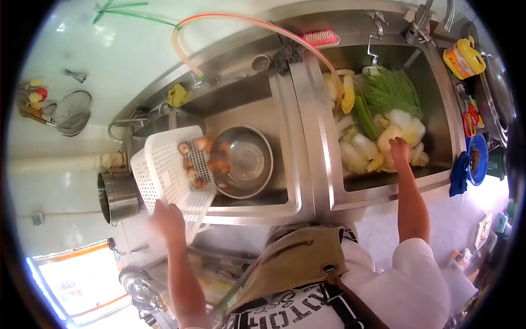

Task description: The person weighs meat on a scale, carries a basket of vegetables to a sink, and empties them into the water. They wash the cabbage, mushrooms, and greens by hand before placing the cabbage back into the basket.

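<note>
My left hand [167, 220] is closed on the near edge of a white perforated plastic basket [174, 174], which is tilted toward the left sink. Brown, roundish vegetables [198, 182] lie in the basket, and some blurred ones are over the rim of a round metal bowl [246, 160] in that sink. My right hand [399, 147] is over the right sink, at a pale vegetable [390, 136] among cabbage leaves [359, 149]. Its fingers are bent down, and whether they grip the vegetable is unclear. Long thin green vegetables [392, 90] lie behind it.
A red hose [246, 21] arches over both sinks. A pink brush [321, 38] and dark scouring pads [287, 55] sit on the back ledge. A yellow jug [463, 58] and blue basin [478, 159] stand right; a steel pot [118, 197] stands left.
</note>
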Tool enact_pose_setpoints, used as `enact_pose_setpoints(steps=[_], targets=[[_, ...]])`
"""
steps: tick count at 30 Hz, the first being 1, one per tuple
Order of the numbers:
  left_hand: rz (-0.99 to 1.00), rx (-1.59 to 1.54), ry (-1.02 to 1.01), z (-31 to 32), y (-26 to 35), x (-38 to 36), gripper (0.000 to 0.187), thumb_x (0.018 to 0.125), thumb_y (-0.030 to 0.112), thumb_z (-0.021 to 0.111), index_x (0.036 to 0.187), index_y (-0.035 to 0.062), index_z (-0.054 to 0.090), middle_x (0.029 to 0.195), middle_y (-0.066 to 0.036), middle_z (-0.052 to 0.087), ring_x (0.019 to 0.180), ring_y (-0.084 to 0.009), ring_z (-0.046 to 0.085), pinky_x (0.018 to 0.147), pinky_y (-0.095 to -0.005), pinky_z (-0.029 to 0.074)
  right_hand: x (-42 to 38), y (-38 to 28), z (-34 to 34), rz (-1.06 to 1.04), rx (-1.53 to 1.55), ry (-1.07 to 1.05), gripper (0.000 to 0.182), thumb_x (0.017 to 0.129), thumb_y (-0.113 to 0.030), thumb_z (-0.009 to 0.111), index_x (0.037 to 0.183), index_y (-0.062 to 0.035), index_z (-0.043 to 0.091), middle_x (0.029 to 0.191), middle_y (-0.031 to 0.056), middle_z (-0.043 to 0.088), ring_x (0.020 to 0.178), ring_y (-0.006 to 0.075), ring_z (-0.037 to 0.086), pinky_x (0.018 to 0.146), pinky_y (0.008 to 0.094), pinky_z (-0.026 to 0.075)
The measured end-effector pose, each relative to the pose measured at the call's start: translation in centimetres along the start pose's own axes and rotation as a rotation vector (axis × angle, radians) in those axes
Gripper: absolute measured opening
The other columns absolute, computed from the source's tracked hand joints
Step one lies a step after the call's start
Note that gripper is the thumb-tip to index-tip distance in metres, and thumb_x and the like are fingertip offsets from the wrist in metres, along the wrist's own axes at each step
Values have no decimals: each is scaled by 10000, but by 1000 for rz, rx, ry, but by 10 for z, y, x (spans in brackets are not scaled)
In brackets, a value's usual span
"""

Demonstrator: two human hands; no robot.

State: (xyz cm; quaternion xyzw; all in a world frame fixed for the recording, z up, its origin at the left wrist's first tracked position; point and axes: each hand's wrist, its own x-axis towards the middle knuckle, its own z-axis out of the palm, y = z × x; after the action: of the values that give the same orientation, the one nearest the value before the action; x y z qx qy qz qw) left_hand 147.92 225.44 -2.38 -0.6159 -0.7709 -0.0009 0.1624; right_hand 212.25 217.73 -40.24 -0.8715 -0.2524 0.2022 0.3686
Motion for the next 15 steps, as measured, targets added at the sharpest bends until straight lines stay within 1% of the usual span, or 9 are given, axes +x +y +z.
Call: enact_pose_setpoints(steps=[1,3,4,7,10,13,14,15], targets=[[3,13,23,-2,-1,-6,211,757,125,546,892,-33,582,739,-224,629,691,-391,619,646,-478,475,-6,-7,-9,33,48,-91,251,771,-234,607,756,15,587,732,128,565,708,191,533,649,368,412],[7,23,80,1,-1,-15,209,761,122,548,904,-26,588,746,-220,637,697,-379,631,655,-480,479,-19,-33,-22,-12,78,-167,222,781,-210,596,729,3,561,712,81,550,680,172,494,632,355,403],[-52,-66,28,-9,4,-17,233,773,125,545,933,-40,584,760,-226,632,716,-386,618,674,-483,473,-23,-47,-24,-42,96,-201,212,786,-198,591,716,-3,548,702,58,543,666,163,475,624,349,399],[-51,16,-13,-9,-15,-33,236,785,126,541,946,-42,580,778,-230,627,744,-393,602,678,-475,475,-35,-62,-20,78,260,-189,171,797,-183,581,772,-13,583,695,2,517,648,133,440,595,311,383],[82,78,154,0,-24,-63,237,790,136,557,953,-34,583,800,-230,619,754,-396,586,677,-474,470,-31,-53,-10,58,315,-215,220,813,-178,568,922,-1,637,741,9,568,668,121,489,609,281,401],[103,51,147,27,-31,-48,248,784,147,582,976,-10,593,816,-195,624,760,-380,586,661,-471,468,-46,-66,-10,85,416,-227,262,816,-187,569,982,4,636,736,9,570,662,112,501,604,267,400],[57,95,-17,20,-21,-39,237,777,161,604,965,16,595,832,-156,626,783,-361,583,649,-462,472,-52,-73,-14,91,425,-236,253,815,-190,570,967,1,637,732,5,566,657,111,497,601,265,397],[71,118,6,14,-13,-37,219,779,167,603,946,24,594,829,-145,627,790,-352,584,646,-457,474,-54,-83,-20,95,443,-228,245,814,-193,571,952,-1,637,728,2,562,651,109,493,598,264,395]])
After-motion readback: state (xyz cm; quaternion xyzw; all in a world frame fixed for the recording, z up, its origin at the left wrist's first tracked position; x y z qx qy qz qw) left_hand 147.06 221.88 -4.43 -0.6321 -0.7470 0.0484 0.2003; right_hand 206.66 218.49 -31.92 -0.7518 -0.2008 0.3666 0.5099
